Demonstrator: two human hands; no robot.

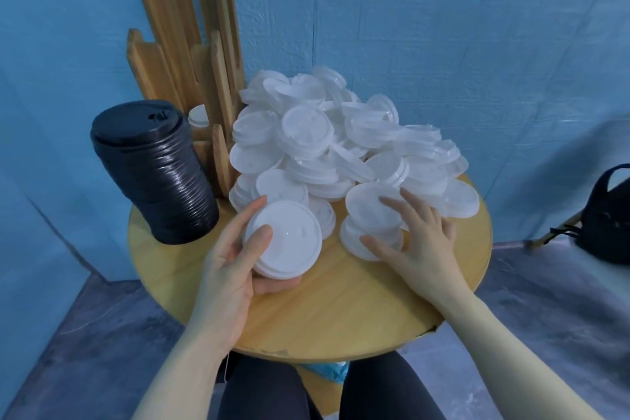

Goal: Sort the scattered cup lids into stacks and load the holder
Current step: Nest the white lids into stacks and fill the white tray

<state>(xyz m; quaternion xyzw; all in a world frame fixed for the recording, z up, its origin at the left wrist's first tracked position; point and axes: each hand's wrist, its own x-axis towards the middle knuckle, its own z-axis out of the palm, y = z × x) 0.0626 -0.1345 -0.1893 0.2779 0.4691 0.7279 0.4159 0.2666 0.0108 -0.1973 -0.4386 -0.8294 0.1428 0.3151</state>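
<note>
Now, step: you are mid-sort, building a white stack by hand; the holder (pixel 191 54) is not yet loaded with it.
Left hand (pixel 235 266): grasps a short stack (pixel 283 242) of white lids, thumb on top, just above the table (pixel 341 310).
Right hand (pixel 416 235): fingers spread and relaxed, touching loose lids (pixel 371 215) at the pile's (pixel 341 143) near edge.
Black stack (pixel 156 170): stands done, left of the holder.
Next move: likely you pinch one lid, align its rim, and nest it squarely onto the left stack.

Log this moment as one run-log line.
left hand: holds small white lid stack | right hand: fingers spread on loose white lids | black lid stack: upright on table | wooden holder: mostly unloaded
</note>
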